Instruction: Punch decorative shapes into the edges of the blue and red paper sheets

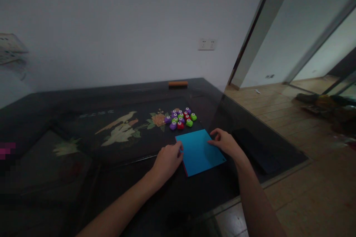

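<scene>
Blue paper stack [200, 152] lying flat on the dark glass-topped bench [83, 177], near its right front corner, just in front of a cluster of small punches [180, 118]. Square in outline, turned slightly askew to the bench edge; top sheet bright cyan and matte, with a thin red edge showing along the lower left side, hence probably several sheets of differing colour.

Judged light and thin, limp once lifted, easily creased at the corners; likely to slide readily on the smooth glass, and to fan apart if taken by one sheet only. Best taken at two opposite edges, thumb under and fingers over, pinching the whole stack together.

Left hand [168, 161] resting at the left edge of the stack, fingers loosely curled, tips touching the edge near its upper left part; not closed around anything. Right hand [226, 144] set on the right edge, fingers bent and spread over the top sheet, pressing rather than gripping.

Punches in purple, green and red, packed close together, apart from the paper. Dark flat case [256, 150] just right of the right hand. Orange bar [178, 84] at the far edge of the bench, well apart.
</scene>
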{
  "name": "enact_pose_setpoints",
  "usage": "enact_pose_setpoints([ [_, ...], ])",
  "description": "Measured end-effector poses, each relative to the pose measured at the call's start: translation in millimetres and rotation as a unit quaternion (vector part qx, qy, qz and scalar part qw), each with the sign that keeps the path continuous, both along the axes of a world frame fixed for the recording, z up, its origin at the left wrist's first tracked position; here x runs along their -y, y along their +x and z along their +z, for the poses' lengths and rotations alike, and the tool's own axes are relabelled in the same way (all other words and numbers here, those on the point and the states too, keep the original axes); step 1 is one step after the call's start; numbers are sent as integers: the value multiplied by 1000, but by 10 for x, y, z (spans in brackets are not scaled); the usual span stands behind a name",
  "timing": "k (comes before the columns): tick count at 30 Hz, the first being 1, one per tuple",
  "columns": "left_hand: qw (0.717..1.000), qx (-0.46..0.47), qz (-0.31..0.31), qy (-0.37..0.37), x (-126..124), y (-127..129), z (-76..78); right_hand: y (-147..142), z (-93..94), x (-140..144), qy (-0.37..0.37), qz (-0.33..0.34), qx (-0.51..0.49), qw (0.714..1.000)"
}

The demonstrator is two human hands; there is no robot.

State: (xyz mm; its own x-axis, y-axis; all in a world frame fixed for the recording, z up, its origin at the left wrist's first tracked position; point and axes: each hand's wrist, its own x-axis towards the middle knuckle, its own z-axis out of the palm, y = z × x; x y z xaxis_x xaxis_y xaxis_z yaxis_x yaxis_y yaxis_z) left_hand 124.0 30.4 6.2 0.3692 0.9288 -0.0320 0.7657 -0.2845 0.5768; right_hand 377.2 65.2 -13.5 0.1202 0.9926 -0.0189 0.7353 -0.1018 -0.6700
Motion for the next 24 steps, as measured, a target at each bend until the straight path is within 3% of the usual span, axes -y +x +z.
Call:
enact_pose_setpoints([
  [3,998,-45,-13,41,165,97,109,-15,-13,-17,23,-4,61,998],
  [5,991,-82,-64,78,298,177,135,-57,3,-48,37,9,87,995],
  [9,986,-101,-111,78,471,274,47,-217,114,-152,28,66,173,982],
  [15,984,-112,-118,78,441,260,-66,-448,246,-312,-23,123,244,962],
  [24,984,-109,-125,67,433,282,-78,-444,132,-351,-8,123,232,965],
])
